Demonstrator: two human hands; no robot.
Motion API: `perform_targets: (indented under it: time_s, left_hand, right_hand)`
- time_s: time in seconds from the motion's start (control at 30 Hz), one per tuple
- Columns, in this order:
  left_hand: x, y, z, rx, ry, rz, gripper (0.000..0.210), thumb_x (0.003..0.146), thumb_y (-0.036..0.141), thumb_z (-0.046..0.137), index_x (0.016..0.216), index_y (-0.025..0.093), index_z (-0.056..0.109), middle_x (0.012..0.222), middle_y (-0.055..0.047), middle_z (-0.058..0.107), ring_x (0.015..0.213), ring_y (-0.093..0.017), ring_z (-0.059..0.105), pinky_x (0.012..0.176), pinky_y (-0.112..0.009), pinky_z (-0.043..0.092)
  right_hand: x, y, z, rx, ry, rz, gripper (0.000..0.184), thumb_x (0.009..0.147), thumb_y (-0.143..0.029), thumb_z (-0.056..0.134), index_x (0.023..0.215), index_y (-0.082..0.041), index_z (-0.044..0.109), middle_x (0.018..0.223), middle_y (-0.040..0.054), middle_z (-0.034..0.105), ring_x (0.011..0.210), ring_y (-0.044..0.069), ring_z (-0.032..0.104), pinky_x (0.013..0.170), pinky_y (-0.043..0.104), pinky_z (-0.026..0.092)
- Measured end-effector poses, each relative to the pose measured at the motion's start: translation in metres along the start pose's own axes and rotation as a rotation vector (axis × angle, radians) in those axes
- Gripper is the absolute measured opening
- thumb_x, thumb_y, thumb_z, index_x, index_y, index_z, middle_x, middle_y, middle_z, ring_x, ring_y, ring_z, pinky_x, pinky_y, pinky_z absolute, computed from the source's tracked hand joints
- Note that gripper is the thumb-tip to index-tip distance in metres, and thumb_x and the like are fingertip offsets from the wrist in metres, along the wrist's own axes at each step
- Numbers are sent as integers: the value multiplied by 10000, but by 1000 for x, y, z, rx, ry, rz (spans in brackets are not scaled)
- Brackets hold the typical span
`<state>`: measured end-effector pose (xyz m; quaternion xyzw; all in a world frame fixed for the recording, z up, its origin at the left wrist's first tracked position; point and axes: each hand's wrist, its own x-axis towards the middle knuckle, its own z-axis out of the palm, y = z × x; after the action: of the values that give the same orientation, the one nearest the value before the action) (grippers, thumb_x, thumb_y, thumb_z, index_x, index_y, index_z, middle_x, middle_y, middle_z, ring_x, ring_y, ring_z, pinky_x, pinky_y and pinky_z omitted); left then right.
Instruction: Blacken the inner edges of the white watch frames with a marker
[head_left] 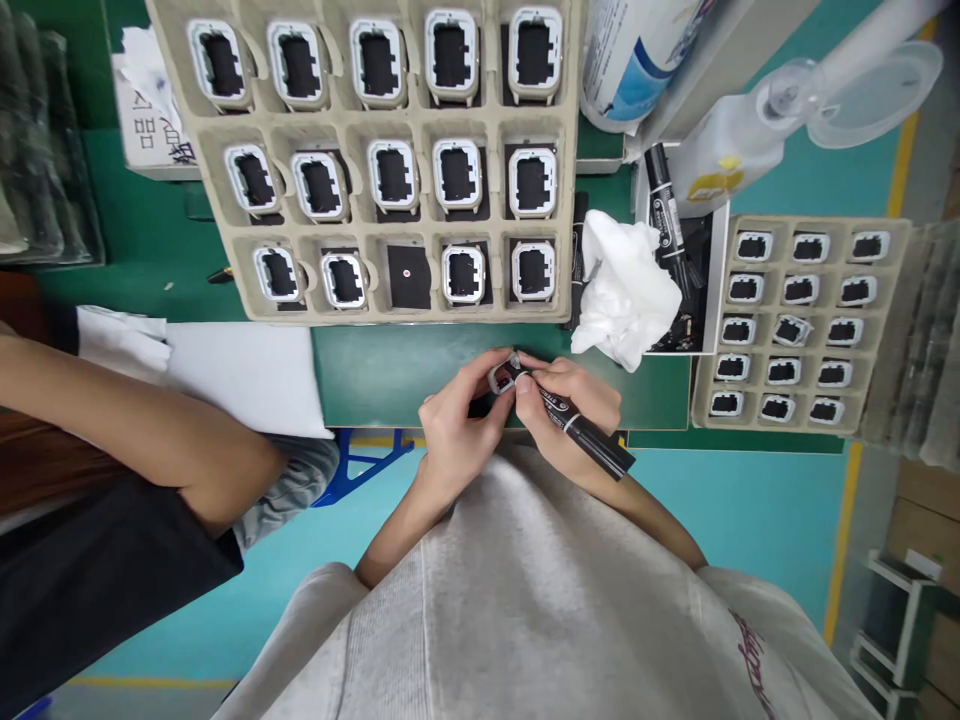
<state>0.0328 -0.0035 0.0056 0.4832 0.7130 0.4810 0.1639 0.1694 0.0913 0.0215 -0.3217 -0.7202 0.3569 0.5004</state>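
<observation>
In my left hand (pixel 461 415) I hold a small white square frame (pixel 501 377), pinched between thumb and fingers close to the table's front edge. My right hand (pixel 574 405) grips a black marker pen (pixel 589 437), its tip end meeting the frame and its back end pointing down to the right. Fingers partly cover the frame, so whether the tip touches it I cannot tell. Beyond my hands lies a beige moulded tray (pixel 390 322) with similar white frames in its pockets. One pocket in its front row shows only a black pad (pixel 409 277).
Right of the tray lie crumpled white tissue (pixel 626 285) and a white box (pixel 716 300) holding markers (pixel 664 210). A pump bottle (pixel 724 150) stands behind. A second tray (pixel 810 425) with frames is at the right. At left, another person's arm (pixel 135 420) rests near white cloth (pixel 240 370).
</observation>
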Motion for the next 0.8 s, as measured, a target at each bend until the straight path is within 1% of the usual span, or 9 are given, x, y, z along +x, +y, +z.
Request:
perform_targets:
  time_s: [0.1, 0.23, 0.43, 0.53, 0.6, 0.7, 0.8]
  left_hand:
    - [-1, 0, 0, 1, 10, 9, 345, 1158, 261, 889, 1498, 311, 867, 1249, 5, 973, 959, -166, 948, 905, -259, 759]
    - [-1, 0, 0, 9, 15, 0, 311, 1177, 310, 879, 1488, 303, 866, 1240, -2, 971, 962, -175, 950, 908, -275, 774]
    - [-2, 0, 0, 1, 6, -13, 299, 1191, 342, 865, 1486, 293, 863, 1248, -15, 972, 988, -185, 958, 945, -290, 791]
    - [-2, -1, 0, 23, 12, 0, 296, 1188, 341, 869, 1480, 289, 864, 1245, -16, 973, 972, -180, 956, 925, -279, 783]
    - [-2, -1, 0, 22, 16, 10, 303, 1182, 331, 878, 1483, 297, 864, 1246, -10, 974, 970, -177, 956, 921, -275, 780]
    - [-2, 0, 0, 20, 19, 12, 302, 1180, 334, 882, 1479, 296, 864, 1251, -12, 975, 972, -176, 956, 920, -273, 781]
    - [-2, 0, 1, 33, 24, 8, 285, 1189, 364, 867, 1463, 285, 866, 1245, -20, 977, 959, -176, 953, 916, -279, 787]
  right_hand:
    - [-1, 0, -1, -22, -14, -10, 202, 1102, -144, 837, 1117, -332, 765, 929, -37, 910, 862, 237, 959, 879, 403, 866]
    - [-2, 2, -1, 9, 0, 2, 200, 1095, -138, 837, 1103, -330, 781, 940, -37, 917, 868, 240, 964, 899, 406, 868]
    - [-1, 0, -3, -34, -21, 8, 172, 1128, -176, 817, 1054, -320, 759, 911, -29, 892, 885, 224, 962, 818, 353, 848]
    - [1, 0, -3, -7, -37, -2, 194, 1108, -143, 832, 1060, -316, 758, 913, -39, 895, 849, 212, 952, 834, 349, 849]
    - [1, 0, -2, 20, -23, -2, 197, 1105, -137, 833, 1078, -317, 758, 925, -40, 901, 847, 211, 952, 850, 354, 851]
    - [0, 1, -1, 15, 4, 4, 168, 1126, -169, 819, 1085, -321, 759, 919, -35, 897, 865, 219, 957, 815, 352, 846]
    - [0, 1, -1, -2, -10, 0, 167, 1135, -176, 809, 1075, -322, 756, 903, -40, 886, 858, 211, 950, 792, 338, 837]
